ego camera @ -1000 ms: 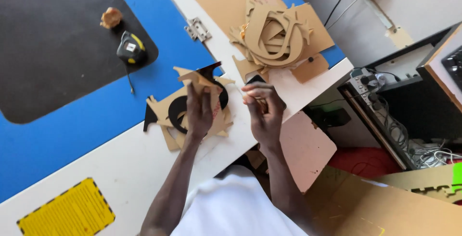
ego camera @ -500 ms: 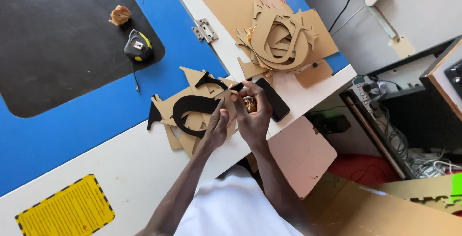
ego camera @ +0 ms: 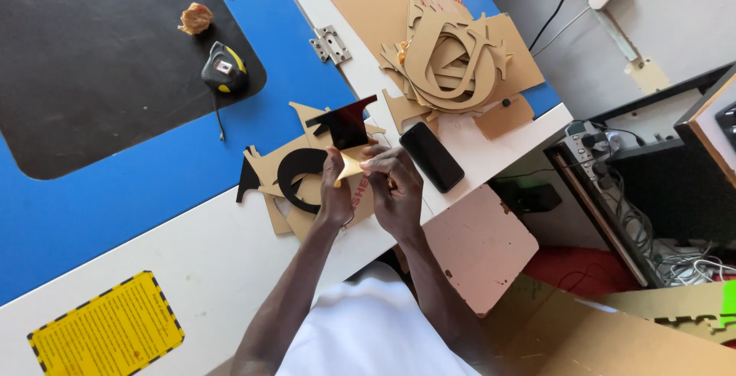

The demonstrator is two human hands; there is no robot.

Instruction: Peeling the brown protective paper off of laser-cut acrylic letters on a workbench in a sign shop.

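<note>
My left hand (ego camera: 335, 192) and my right hand (ego camera: 394, 184) meet over the white table edge, both pinching a small tan paper-backed cut piece (ego camera: 349, 166) with a strip of its backing lifted between the fingers. A black glossy cut shape (ego camera: 345, 124) stands up just beyond the fingers. Under the hands lies a loose heap of tan and black cut shapes (ego camera: 295, 180), including a black curved letter form. A black phone (ego camera: 431, 156) lies flat just right of my right hand.
A pile of tan cut-out offcuts (ego camera: 456, 62) sits at the back right on a brown sheet. A tape measure (ego camera: 224, 69) and a crumpled paper ball (ego camera: 195, 18) lie on the dark panel (ego camera: 92, 62). A metal hinge (ego camera: 330, 43), a yellow label (ego camera: 107, 331) and cables (ego camera: 621, 207) are around.
The hands have drawn together over the heap and now peel the backing off the small piece. A black shape and the phone have come into view as the camera shifted.
</note>
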